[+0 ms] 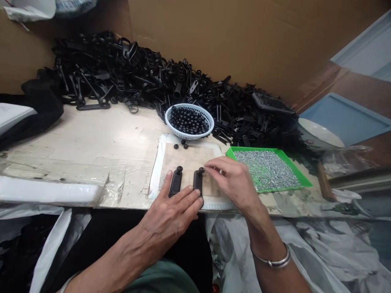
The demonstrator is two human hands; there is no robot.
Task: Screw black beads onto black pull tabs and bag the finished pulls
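Observation:
Two long black plastic handles (175,184) lie side by side on a work pad, each with a small round piece at its far end. My left hand (174,211) rests over them with fingers stretched out. Its thumb is along the left handle, and its fingertips press on the right handle (198,183). Thumb and forefinger of my right hand (233,179) are pinched at a small black knob (201,170) on the right handle's far end. Anything smaller between those fingertips is hidden. Three loose black knobs (185,146) lie farther up the pad.
A pale blue basket (189,135) of black knobs stands behind the pad (155,171). To the right is a green tray (301,177) of small metal pins. Black plastic parts (122,73) are heaped along the cardboard wall. A white foam-like strip (49,190) lies at the left front edge.

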